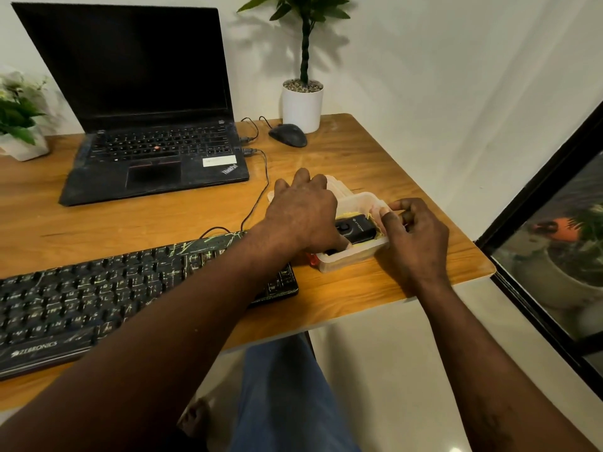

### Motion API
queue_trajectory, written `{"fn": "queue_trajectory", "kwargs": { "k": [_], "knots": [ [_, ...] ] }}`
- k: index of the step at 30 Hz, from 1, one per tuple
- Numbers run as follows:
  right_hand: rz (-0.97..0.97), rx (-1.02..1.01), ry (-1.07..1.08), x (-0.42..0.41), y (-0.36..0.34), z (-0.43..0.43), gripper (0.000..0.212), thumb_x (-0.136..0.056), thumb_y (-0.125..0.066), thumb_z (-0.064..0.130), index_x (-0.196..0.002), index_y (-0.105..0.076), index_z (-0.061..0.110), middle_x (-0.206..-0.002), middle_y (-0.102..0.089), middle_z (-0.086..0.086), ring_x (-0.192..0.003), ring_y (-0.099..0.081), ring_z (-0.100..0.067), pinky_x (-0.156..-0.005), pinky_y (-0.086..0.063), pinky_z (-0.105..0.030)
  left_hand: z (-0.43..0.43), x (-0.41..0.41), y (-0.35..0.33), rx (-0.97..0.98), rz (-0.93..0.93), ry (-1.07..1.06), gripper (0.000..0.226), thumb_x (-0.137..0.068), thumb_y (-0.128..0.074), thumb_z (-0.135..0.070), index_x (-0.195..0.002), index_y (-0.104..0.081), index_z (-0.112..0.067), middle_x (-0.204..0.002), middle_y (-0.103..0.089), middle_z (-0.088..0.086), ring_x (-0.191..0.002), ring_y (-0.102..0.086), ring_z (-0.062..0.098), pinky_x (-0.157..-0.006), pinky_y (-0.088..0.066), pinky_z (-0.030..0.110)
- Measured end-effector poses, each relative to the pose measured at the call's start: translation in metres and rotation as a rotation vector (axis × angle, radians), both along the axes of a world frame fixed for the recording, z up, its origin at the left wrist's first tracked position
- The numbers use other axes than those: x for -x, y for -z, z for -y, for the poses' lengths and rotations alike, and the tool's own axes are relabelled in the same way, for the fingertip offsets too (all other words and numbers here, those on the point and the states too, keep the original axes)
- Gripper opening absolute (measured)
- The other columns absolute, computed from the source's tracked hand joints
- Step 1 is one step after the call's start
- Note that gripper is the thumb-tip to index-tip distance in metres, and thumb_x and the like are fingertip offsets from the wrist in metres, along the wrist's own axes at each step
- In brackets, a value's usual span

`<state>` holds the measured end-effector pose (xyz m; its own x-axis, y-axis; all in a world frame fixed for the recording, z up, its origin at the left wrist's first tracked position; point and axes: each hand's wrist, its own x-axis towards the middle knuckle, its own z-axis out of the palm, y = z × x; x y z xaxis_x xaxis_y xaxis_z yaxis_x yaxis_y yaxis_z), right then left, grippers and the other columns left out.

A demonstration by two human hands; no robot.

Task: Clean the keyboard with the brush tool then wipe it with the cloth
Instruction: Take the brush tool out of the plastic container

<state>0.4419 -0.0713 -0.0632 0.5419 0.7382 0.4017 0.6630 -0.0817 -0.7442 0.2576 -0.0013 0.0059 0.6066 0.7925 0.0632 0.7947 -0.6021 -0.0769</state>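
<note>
A black keyboard [98, 298] with scratched, marked keys lies at the desk's front left. To its right stands a translucent plastic container [350, 257] holding a black brush tool [357, 227] on a yellow cloth [351, 211]. My left hand [301, 212] reaches down into the container. Its thumb lies against the tool's near end and its fingers curl down over the tool's far side, tips hidden. My right hand [414, 236] pinches the container's right rim between thumb and forefinger.
An open black laptop [153, 158] sits at the back left, with cables running to the keyboard. A black mouse [288, 134] and a white potted plant [301, 106] stand at the back. Another plant [19, 132] is far left. The desk edge [483, 272] is close right of the container.
</note>
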Motion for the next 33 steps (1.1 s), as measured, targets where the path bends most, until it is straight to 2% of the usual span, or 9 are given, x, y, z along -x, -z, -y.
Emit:
{"fn": "queue_trajectory", "kwargs": {
  "k": [7,11,14,18,21,25,28,30,33],
  "knots": [
    [-0.002,0.021,0.026,0.002,-0.002,0.000,0.026,-0.098,-0.065,0.045,-0.115,-0.066,0.025,-0.097,-0.069,0.005,-0.084,-0.066,-0.009,-0.063,-0.052,-0.026,0.010,0.013,-0.002,-0.166,0.202,-0.040,0.068,-0.072,-0.061,-0.081,-0.109,-0.074,-0.026,-0.123,-0.052,-0.002,-0.120,-0.038,0.023,-0.095,-0.035,0.046],
    [0.042,0.058,0.051,0.004,-0.003,-0.002,0.034,-0.100,-0.060,0.049,-0.121,-0.064,0.023,-0.102,-0.073,-0.003,-0.087,-0.068,-0.017,-0.071,-0.060,-0.038,0.017,0.029,-0.005,-0.220,0.346,-0.066,0.069,-0.072,-0.057,-0.083,-0.111,-0.074,-0.028,-0.119,-0.050,-0.005,-0.118,-0.039,0.021,-0.095,-0.034,0.044],
    [0.061,0.083,0.042,0.006,-0.005,-0.006,0.047,-0.098,-0.056,0.061,-0.124,-0.063,0.023,-0.108,-0.072,-0.002,-0.090,-0.067,-0.016,-0.070,-0.056,-0.033,0.022,0.042,-0.005,-0.221,0.446,-0.074,0.067,-0.072,-0.061,-0.082,-0.113,-0.073,-0.030,-0.117,-0.048,-0.006,-0.118,-0.039,0.020,-0.096,-0.034,0.044],
    [0.055,-0.110,0.065,0.010,-0.008,0.005,0.049,-0.096,-0.057,0.060,-0.121,-0.065,0.019,-0.116,-0.067,0.000,-0.104,-0.062,-0.019,-0.083,-0.050,-0.035,0.029,0.059,0.000,-0.241,0.500,-0.079,0.070,-0.071,-0.059,-0.083,-0.116,-0.072,-0.031,-0.114,-0.046,-0.007,-0.116,-0.039,0.018,-0.095,-0.037,0.043],
    [0.087,-0.277,0.012,0.035,-0.015,0.024,0.044,-0.097,-0.059,0.052,-0.116,-0.067,0.013,-0.108,-0.067,0.000,-0.097,-0.061,-0.017,-0.079,-0.053,-0.036,0.037,0.070,0.002,-0.272,0.548,-0.077,0.075,-0.070,-0.053,-0.085,-0.119,-0.070,-0.032,-0.116,-0.046,-0.008,-0.115,-0.039,0.017,-0.094,-0.036,0.041],
    [-0.200,-0.256,-0.200,0.093,-0.046,0.044,0.047,-0.097,-0.066,0.048,-0.133,-0.061,0.018,-0.098,-0.072,0.011,-0.090,-0.071,-0.004,-0.071,-0.053,-0.013,0.052,0.087,0.004,-0.297,0.655,-0.080,0.068,-0.073,-0.059,-0.080,-0.122,-0.068,-0.034,-0.127,-0.053,-0.009,-0.119,-0.044,0.019,-0.095,-0.036,0.041],
    [-0.546,-0.176,-0.367,0.128,-0.064,0.044,0.038,-0.095,-0.071,0.032,-0.131,-0.059,0.029,-0.095,-0.078,0.004,-0.092,-0.076,-0.008,-0.069,-0.059,-0.022,0.068,0.099,0.007,-0.277,0.670,-0.139,0.066,-0.077,-0.055,-0.078,-0.125,-0.065,-0.034,-0.118,-0.068,-0.009,-0.113,-0.055,0.019,-0.096,-0.038,0.043],
    [-0.662,-0.145,-0.436,0.144,-0.068,0.041,0.033,-0.095,-0.072,0.023,-0.123,-0.058,0.032,-0.098,-0.080,0.004,-0.093,-0.077,-0.014,-0.076,-0.062,-0.032,0.076,0.108,0.008,-0.278,0.687,-0.188,0.065,-0.078,-0.054,-0.077,-0.124,-0.066,-0.032,-0.105,-0.073,-0.010,-0.104,-0.060,0.018,-0.093,-0.037,0.042],
    [-0.726,-0.106,-0.505,0.164,-0.068,0.037,0.034,-0.094,-0.073,0.018,-0.123,-0.058,0.030,-0.101,-0.080,-0.002,-0.097,-0.077,-0.021,-0.088,-0.061,-0.048,0.083,0.124,0.011,-0.299,0.710,-0.259,0.061,-0.079,-0.056,-0.073,-0.121,-0.067,-0.030,-0.101,-0.073,-0.011,-0.100,-0.061,0.017,-0.090,-0.039,0.041]
  ]
}}
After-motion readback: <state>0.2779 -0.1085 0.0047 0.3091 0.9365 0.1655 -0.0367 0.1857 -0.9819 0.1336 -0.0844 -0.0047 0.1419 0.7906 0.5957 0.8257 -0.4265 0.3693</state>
